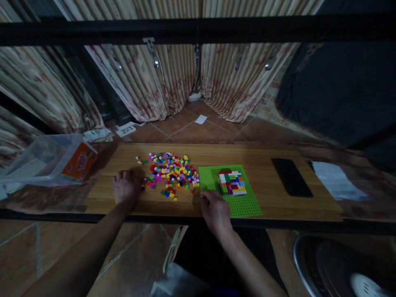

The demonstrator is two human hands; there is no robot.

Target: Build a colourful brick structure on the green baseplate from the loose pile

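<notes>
Back upward, my left hand (125, 187) rests on the wooden board at the left edge of a loose pile of small toy building bricks (173, 170). Its fingers look a little apart, and I see nothing in them. My right hand (216, 211) is over the near left edge of a green baseplate (247, 206), fingers pinched together. A tiny pinkish spot shows at its fingertips, too small to make out. On the baseplate, just beyond this hand, stands a block of joined multicoloured bricks (232, 183), with white, red, green, blue and yellow pieces.
A black phone-like slab (291, 177) lies on the right of the wooden board (253, 154), with white paper (337, 181) beyond it. At the left stands a clear plastic bin (40, 159) with an orange packet (80, 161). A dark bar (198, 31) crosses above; a round stool-like object (340, 264) stands lower right.
</notes>
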